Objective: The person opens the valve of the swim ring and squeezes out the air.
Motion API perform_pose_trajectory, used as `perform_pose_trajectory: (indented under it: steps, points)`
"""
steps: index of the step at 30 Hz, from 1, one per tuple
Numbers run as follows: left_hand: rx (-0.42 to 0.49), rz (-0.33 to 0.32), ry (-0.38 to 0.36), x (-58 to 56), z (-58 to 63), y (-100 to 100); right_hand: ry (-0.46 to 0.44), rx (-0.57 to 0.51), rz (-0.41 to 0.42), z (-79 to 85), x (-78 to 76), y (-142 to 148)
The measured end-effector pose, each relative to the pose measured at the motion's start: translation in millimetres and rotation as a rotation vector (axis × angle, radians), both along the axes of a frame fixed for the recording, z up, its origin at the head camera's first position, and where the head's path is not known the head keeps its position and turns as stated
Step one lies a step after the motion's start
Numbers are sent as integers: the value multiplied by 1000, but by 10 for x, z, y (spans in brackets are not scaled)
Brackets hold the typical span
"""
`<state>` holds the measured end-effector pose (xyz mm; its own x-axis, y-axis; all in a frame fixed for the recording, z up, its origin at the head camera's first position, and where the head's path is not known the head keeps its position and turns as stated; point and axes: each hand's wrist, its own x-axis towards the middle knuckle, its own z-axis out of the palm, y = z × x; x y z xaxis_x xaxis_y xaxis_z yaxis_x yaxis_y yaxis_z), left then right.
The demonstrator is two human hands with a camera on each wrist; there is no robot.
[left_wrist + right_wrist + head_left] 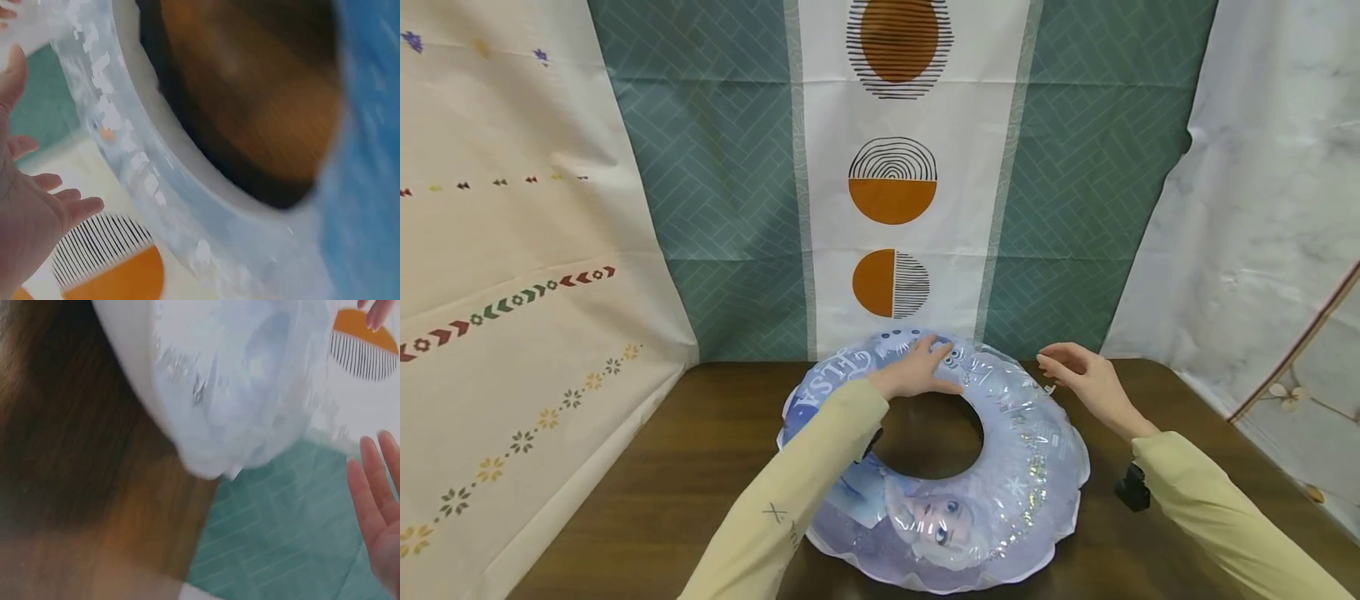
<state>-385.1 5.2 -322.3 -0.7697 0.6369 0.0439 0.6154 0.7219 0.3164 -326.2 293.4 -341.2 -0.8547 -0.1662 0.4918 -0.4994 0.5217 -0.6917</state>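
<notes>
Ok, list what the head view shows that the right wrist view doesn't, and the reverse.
Only head: the yellow sleeves, the cream patterned cloth and the printed face on the inflatable ring.
Only right wrist: no extra object, just a closer look at the ring's outer side.
Both: ring, right hand, left hand's fingers, wooden table, green cloth.

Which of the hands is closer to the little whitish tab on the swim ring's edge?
The right. The right hand hovers just beside the tab, apart from it; the left hand is farther away, over the far side of the swim ring.
</notes>
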Motion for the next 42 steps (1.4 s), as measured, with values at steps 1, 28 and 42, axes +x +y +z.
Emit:
perform_pose_trajectory:
  steps: [1, 28, 42]
  points:
    - [4, 17, -2, -18, 5, -77, 15, 26, 0, 11, 12, -49]
    - [-112, 318, 133, -152, -538, -1300, 582, 902, 744, -117, 480, -1705]
    - [-190, 344, 160, -101, -692, -1283, 527, 954, 940, -364, 645, -1901]
